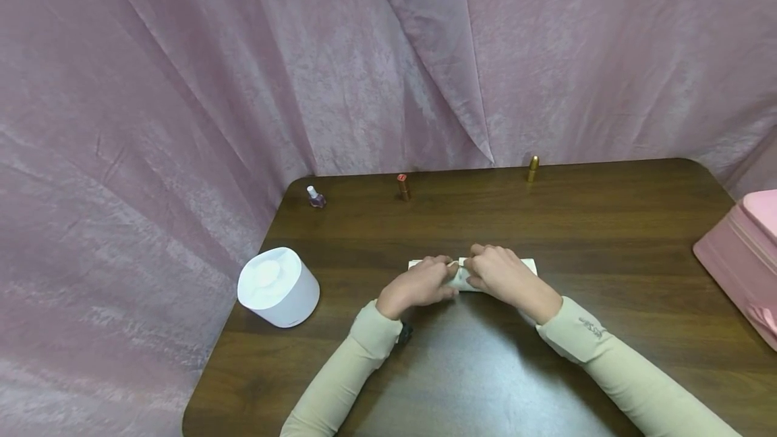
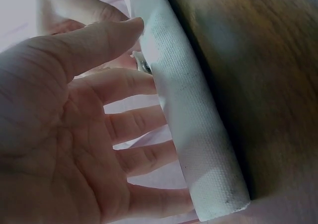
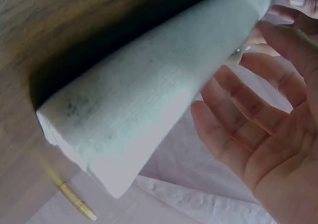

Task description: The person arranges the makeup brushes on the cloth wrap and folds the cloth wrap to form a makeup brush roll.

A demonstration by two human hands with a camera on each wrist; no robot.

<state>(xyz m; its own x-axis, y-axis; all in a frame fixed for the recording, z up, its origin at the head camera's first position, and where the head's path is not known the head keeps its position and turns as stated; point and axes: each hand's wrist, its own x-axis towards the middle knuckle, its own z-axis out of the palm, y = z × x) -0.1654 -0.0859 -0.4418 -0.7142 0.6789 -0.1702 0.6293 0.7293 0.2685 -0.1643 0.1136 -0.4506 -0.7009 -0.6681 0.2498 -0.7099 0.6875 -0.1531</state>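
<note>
A rolled white canvas case [image 1: 464,279] lies crosswise on the table, its woven surface filling much of both wrist views. My left hand [image 1: 425,280] holds its left part, the thumb on the near side and the fingers along the far side. On the right part, my right hand [image 1: 502,276] grips the roll near its middle, fingers behind it. Between the hands a small cream tab [image 3: 237,56] with a shiny metal spot sticks out from the roll. The fingertips around this tab are partly hidden, so the exact pinch is unclear.
A white round-cornered container [image 1: 279,288] stands at the left edge. Along the back are a nail polish bottle [image 1: 316,198], a reddish-brown lipstick tube [image 1: 403,187] and a gold tube [image 1: 533,168]. A pink case [image 1: 737,255] sits at the right edge, and a pink curtain hangs behind.
</note>
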